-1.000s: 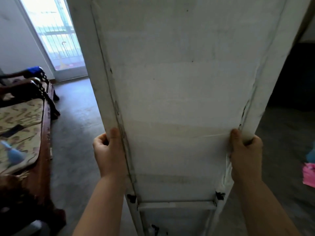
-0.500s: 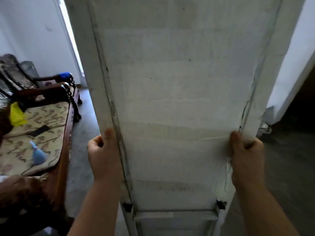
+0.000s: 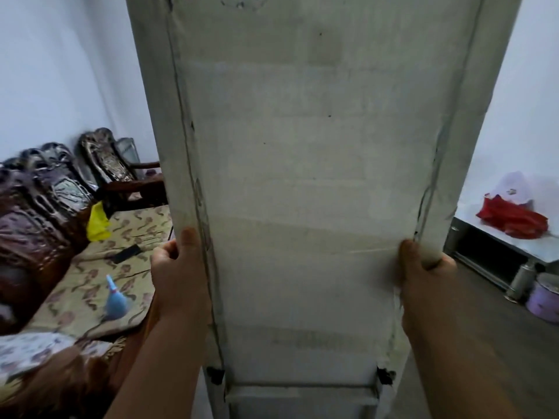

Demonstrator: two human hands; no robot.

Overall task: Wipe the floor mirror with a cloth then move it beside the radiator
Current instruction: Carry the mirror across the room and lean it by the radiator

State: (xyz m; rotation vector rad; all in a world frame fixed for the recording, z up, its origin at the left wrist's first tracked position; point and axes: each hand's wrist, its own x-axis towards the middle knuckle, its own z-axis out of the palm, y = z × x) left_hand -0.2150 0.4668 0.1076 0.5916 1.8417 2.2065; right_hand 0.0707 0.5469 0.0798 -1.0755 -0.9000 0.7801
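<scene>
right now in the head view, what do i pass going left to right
yellow cloth → left hand → floor mirror → right hand → red bag

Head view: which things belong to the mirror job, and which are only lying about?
Job: mirror, left hand, right hand, both gripping its edges.
Lying about: sofa, phone, red bag, flask, purple pot.

The back of the mirror (image 3: pixel 302 176) fills the middle and blocks the view ahead. On the left a sofa (image 3: pixel 90 267) stands near its edge, leaving little room. On the right, bare floor (image 3: pixel 484 343) lies open, bounded by a flask (image 3: pixel 521 278), a purple pot (image 3: pixel 544 300) and a low table (image 3: pixel 538 246).
</scene>
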